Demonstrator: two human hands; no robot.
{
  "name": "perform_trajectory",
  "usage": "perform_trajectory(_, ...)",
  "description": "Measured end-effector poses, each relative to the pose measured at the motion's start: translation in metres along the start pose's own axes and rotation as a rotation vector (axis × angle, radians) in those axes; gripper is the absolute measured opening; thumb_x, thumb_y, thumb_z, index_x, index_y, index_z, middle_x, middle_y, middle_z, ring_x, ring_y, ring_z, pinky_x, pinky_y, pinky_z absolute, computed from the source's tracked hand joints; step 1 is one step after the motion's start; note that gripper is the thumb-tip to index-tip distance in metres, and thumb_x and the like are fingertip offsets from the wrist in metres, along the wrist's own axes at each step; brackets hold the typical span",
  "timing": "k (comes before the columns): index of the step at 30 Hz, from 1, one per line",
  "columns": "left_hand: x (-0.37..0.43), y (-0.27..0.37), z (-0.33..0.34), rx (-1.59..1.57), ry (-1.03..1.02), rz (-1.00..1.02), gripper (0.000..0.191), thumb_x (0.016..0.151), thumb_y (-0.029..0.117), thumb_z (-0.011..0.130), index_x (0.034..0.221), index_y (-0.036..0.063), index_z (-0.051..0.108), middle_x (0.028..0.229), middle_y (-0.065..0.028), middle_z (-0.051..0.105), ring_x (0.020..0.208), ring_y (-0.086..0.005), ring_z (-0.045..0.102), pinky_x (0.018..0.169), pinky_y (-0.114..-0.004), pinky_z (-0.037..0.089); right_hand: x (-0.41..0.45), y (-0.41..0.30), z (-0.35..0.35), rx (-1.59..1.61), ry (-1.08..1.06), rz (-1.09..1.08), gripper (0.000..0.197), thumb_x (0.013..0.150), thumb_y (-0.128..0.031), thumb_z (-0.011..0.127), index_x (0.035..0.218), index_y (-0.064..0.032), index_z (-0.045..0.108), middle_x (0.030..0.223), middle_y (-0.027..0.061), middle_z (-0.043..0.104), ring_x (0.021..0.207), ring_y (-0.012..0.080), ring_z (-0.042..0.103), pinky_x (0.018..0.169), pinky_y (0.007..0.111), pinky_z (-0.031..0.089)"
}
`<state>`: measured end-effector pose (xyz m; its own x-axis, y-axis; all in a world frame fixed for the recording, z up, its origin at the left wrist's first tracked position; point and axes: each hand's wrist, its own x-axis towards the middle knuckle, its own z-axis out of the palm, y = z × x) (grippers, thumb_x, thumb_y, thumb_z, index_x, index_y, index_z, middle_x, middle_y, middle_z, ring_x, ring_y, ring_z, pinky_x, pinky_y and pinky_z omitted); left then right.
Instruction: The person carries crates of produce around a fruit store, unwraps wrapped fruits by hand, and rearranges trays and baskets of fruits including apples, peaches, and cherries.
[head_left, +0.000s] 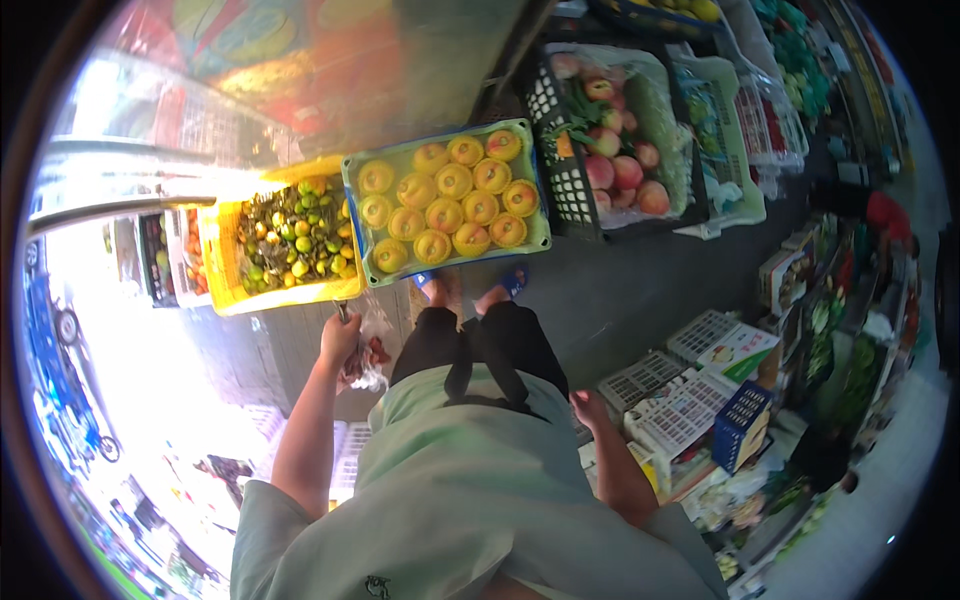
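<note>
My left hand (341, 339) is shut on a small dark metal tool (343, 310) at the near edge of a yellow plastic crate (225, 306) of green and orange citrus fruit (303, 244). Beside that hand hangs a clear plastic bag (369, 367) with reddish-brown contents; how it is held is unclear. Low at my other side, my right hand (590, 409) has its fingers curled, with nothing visible in it. Ahead of my feet, a shallow crate (543, 238) bears rows of yellow-pink round fruit (445, 215), each in a yellow foam net.
A black crate (574, 196) of peaches (627, 172) stands at the right of the shallow crate, with a pale green crate (739, 135) beyond. White crates (682, 412) and a blue basket (739, 427) lie at lower right. A person in red (889, 214) bends at far right.
</note>
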<state>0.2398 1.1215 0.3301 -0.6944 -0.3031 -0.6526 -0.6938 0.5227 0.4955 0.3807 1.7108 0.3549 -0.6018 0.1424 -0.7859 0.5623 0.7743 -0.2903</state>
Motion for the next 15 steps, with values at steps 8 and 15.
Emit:
perform_trajectory(8,-0.008,0.053,0.012,0.260,0.011,0.121,0.039,0.082,0.032,0.064,0.099,-0.0039,0.065,0.088,-0.0255,0.070,0.087,-0.0418,0.068,0.078,-0.047,0.052,0.017,0.142,0.097,0.675,0.193,-0.010,0.017,0.098,-0.023,0.060,0.088,-0.0094,0.058,0.073,0.0014,0.053,0.070,0.0137,0.054,0.060,0.029,0.044)
perform_trajectory(15,-0.063,0.085,0.074,0.544,-0.017,0.247,0.036,0.081,0.032,0.063,0.094,-0.0013,0.064,0.087,-0.0264,0.069,0.086,-0.0427,0.068,0.076,-0.050,0.052,0.039,0.065,0.040,0.483,0.271,-0.057,0.035,0.099,-0.033,0.051,0.120,-0.0072,0.062,0.111,0.0093,0.067,0.095,0.0246,0.063,0.085,0.038,0.051)
